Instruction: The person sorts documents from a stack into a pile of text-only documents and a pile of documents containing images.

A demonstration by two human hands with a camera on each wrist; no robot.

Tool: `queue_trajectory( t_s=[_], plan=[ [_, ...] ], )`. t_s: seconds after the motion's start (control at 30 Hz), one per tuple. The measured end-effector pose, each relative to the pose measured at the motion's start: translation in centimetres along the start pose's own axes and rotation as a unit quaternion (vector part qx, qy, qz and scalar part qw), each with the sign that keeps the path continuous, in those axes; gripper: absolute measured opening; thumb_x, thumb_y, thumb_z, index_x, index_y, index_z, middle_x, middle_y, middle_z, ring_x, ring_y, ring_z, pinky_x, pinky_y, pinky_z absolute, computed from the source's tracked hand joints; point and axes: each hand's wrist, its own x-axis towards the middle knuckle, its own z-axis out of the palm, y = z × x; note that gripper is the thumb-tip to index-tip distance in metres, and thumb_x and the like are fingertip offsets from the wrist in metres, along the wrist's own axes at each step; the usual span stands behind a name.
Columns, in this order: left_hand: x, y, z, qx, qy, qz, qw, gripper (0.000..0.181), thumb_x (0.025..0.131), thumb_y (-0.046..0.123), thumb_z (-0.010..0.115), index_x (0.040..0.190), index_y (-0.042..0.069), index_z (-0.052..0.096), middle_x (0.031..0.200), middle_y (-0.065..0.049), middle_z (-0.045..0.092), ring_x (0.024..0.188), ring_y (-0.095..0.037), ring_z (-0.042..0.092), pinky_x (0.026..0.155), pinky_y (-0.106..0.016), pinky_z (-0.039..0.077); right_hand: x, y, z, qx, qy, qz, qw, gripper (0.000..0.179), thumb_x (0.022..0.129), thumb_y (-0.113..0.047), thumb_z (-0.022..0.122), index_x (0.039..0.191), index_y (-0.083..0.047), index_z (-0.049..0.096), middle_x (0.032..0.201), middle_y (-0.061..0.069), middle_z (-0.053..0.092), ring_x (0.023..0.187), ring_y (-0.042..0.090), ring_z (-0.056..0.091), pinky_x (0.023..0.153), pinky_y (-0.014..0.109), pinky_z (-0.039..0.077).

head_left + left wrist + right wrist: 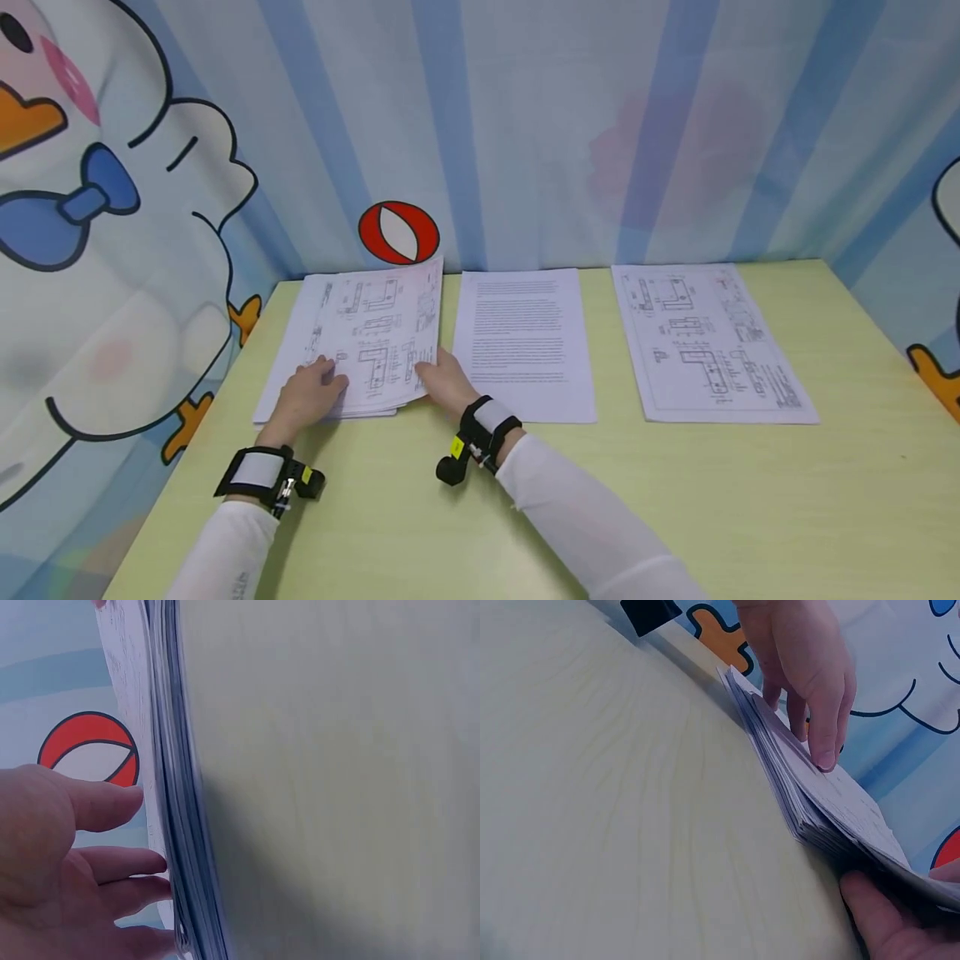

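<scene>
A thick stack of papers (pixel 285 367) lies at the left of the table, its top drawing sheets (pixel 375 333) printed with technical outlines. My left hand (pixel 306 393) rests with its fingertips on the top sheet, near the front left; in the left wrist view its fingers (pixel 131 859) look loosely spread. At the right edge my right hand (pixel 446 383) pinches the upper sheets, which bend up there. The right wrist view shows the right thumb (pixel 874 911) under the raised edge, with the layered stack (pixel 780 772) below. How many sheets are pinched I cannot tell.
A text-printed sheet (pixel 517 342) lies just right of the stack. Farther right lies another drawing sheet pile (pixel 712 350). A printed curtain (pixel 525 125) hangs behind the yellowish table (pixel 825 517). Each wrist wears a strapped camera, such as the right one (pixel 452 468).
</scene>
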Motion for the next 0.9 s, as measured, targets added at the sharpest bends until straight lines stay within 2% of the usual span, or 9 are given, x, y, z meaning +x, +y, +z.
queue_trajectory(
  t_s=[0.13,0.23,0.43,0.73,0.9],
  plan=[
    [-0.1,0.7,0.2,-0.001,-0.007,0.001,1.0,0.065,0.101,0.03,0.043,0.152,-0.008,0.028,0.161,-0.032,0.016,0.149,-0.053,0.011,0.117,-0.072,0.008,-0.1,0.1,-0.5,0.011,0.009,0.017,0.9998,0.048,0.104,-0.015,0.037,0.151,-0.016,0.039,0.134,0.008,0.062,0.117,0.019,0.061,0.093,0.028,0.046],
    [-0.1,0.8,0.4,-0.009,-0.016,-0.001,0.9998,0.066,0.101,0.03,0.043,0.153,-0.008,0.024,0.161,-0.032,0.011,0.15,-0.053,0.007,0.118,-0.07,0.005,-0.3,0.2,-0.8,0.022,0.022,0.03,0.999,0.047,0.104,-0.015,0.038,0.151,-0.015,0.04,0.134,0.007,0.062,0.116,0.018,0.061,0.094,0.029,0.047],
    [0.1,0.8,0.7,-0.014,-0.018,-0.002,0.9997,0.068,0.102,0.03,0.043,0.154,-0.007,0.021,0.162,-0.031,0.009,0.15,-0.052,0.006,0.121,-0.064,0.008,-0.6,0.2,-1.1,-0.003,0.069,0.032,0.9971,0.04,0.103,-0.015,0.043,0.141,-0.01,0.05,0.122,0.009,0.065,0.103,0.016,0.062,0.084,0.027,0.048],
    [0.3,0.9,0.5,-0.016,-0.012,-0.008,0.9998,0.068,0.102,0.03,0.042,0.154,-0.007,0.019,0.163,-0.029,0.01,0.15,-0.051,0.008,0.122,-0.062,0.012,-0.9,-0.6,-1.3,-0.027,0.093,0.016,0.9951,0.035,0.102,-0.014,0.039,0.128,-0.004,0.06,0.105,0.013,0.067,0.087,0.017,0.057,0.07,0.023,0.042],
    [0.3,0.9,0.6,-0.02,-0.007,-0.015,0.9997,0.069,0.102,0.031,0.043,0.154,-0.007,0.019,0.163,-0.03,0.011,0.15,-0.051,0.01,0.122,-0.061,0.014,-0.8,-0.7,-1.3,-0.042,0.114,0.02,0.9924,0.041,0.102,-0.014,0.039,0.135,-0.004,0.059,0.116,0.014,0.069,0.097,0.02,0.061,0.08,0.026,0.047]
  ],
)
